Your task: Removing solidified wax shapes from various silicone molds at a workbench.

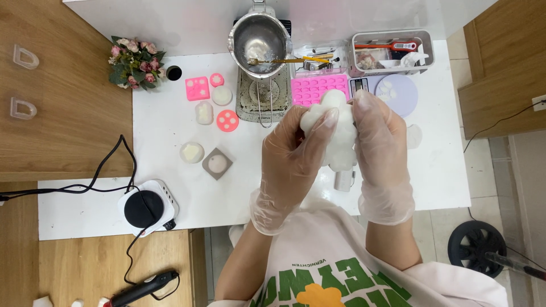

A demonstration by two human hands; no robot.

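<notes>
Head view: two gloved hands grip a white lumpy mould above the table.

The left hand [293,162] and right hand [382,150], both in clear disposable gloves, pinch the white mould [335,128] between thumbs and fingers, holding it in the air over the middle of the white table [170,170]. The mould is matt white, soft-looking, with rounded lobes along its outline; its lower part is hidden by the fingers. Far of it lie a pink tray mould [318,88] and a steel pouring pot [260,40] on a small stand. To the left sit small pink moulds [198,88]; near left, a black-topped hot plate [145,207].
</notes>
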